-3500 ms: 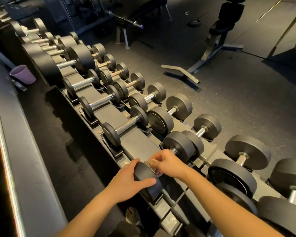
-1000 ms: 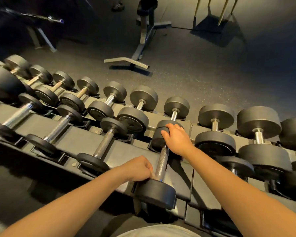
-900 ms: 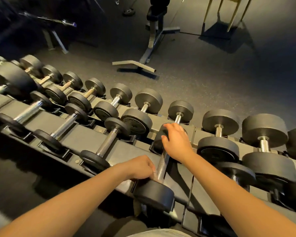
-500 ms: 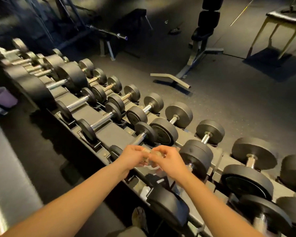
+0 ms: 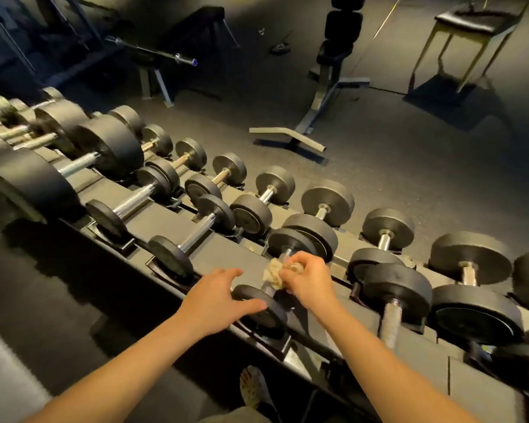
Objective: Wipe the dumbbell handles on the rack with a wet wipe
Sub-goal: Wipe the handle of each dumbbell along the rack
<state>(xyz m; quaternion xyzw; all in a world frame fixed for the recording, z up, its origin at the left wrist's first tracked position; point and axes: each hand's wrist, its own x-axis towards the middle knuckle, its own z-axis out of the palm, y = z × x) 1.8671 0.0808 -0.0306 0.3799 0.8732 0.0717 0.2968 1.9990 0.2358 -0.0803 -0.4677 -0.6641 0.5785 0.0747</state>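
Dumbbell [image 5: 258,309]: heavy, rigid; brace at near head.
Wet wipe [image 5: 271,273]: soft, clenched in right hand [image 5: 307,280].
Left hand [image 5: 216,299]: fingers spread.

The floor [image 5: 409,178] is dark speckled rubber. An upright bench [image 5: 344,29] with black segmented pads stands at the far side on a grey steel base [image 5: 287,137]. To its left a barbell [image 5: 153,51] sits level, sleeve end pointing right. A small weight plate [image 5: 281,47] lies flat on the floor between them. A stool [image 5: 477,21] with a black padded top and pale legs stands far right.
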